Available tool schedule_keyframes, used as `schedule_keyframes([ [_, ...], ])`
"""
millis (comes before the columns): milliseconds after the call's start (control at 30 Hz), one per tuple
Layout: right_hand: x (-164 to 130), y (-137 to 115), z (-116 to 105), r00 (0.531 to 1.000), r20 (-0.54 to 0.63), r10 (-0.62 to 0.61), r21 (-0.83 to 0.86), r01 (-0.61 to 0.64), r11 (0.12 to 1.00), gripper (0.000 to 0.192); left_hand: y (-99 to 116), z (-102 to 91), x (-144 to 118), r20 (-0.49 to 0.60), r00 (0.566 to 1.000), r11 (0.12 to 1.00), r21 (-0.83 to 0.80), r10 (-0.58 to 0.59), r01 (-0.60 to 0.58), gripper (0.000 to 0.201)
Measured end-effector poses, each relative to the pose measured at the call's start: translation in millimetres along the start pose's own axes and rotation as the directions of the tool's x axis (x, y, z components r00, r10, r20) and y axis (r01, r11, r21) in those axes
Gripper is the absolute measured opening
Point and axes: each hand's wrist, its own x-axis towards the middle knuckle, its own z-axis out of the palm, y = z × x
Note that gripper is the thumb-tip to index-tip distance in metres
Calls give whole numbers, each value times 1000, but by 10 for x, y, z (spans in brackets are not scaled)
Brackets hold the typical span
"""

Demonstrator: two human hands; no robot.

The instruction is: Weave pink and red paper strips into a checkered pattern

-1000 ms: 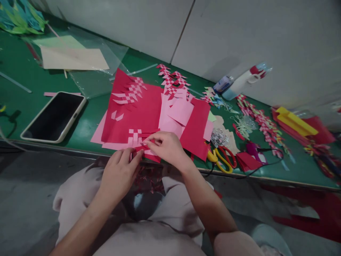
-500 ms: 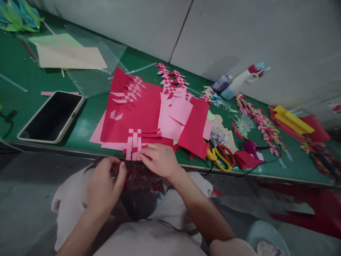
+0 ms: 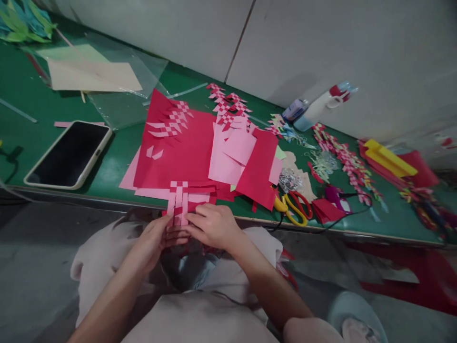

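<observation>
Pink and red woven paper strips (image 3: 179,202) hang partly over the table's front edge, with pink strips running up and down and red ones crossing to the right. My left hand (image 3: 153,240) is closed on their lower left side, its fingers passing underneath. My right hand (image 3: 210,224) pinches the lower right part, thumb and fingertips against the strips. Beneath the weave lies a large red paper sheet (image 3: 185,152), on which several small woven pink-and-red pieces (image 3: 174,121) and two pink scraps (image 3: 154,153) rest.
A phone (image 3: 69,155) lies at left. Right of the red sheet are pink paper sheets (image 3: 228,162), yellow-handled scissors (image 3: 294,212), metal rings (image 3: 291,181) and a purple device (image 3: 335,200) with a cable. A white bottle (image 3: 321,109) stands by the wall. Woven chains (image 3: 344,159) lie farther right.
My left hand has moved up and right to take hold of the woven strips. The weave has shifted slightly down toward me, with my right hand still on it.
</observation>
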Motion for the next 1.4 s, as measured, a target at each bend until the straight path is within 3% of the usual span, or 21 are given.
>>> schedule_keyframes([
  [100,-28,22,-53,998,43,-47,40,45,998,38,24,75,-7,30,999,1000,-11,-18,18,16],
  [200,-47,80,-119,996,56,-74,61,71,996,30,30,137,-2,39,999,999,44,-3,1,15],
  [400,-55,219,-208,1000,-6,8,-82,-8,997,30,10,160,23,102,995,994,110,-22,11,23],
  [600,-45,230,-150,1000,-19,-4,-157,1,988,32,50,146,-12,147,985,994,83,-86,74,17],
  [833,-101,269,-10,982,-128,-136,-126,120,985,27,98,146,-64,184,973,990,61,-140,130,17],
  [1033,-107,279,-48,968,-157,-197,-177,169,970,27,121,133,-110,211,964,986,-4,-160,164,15],
  [1400,-53,243,-64,951,-248,-186,-365,86,927,26,2,269,-138,195,972,975,-150,-131,162,13],
])
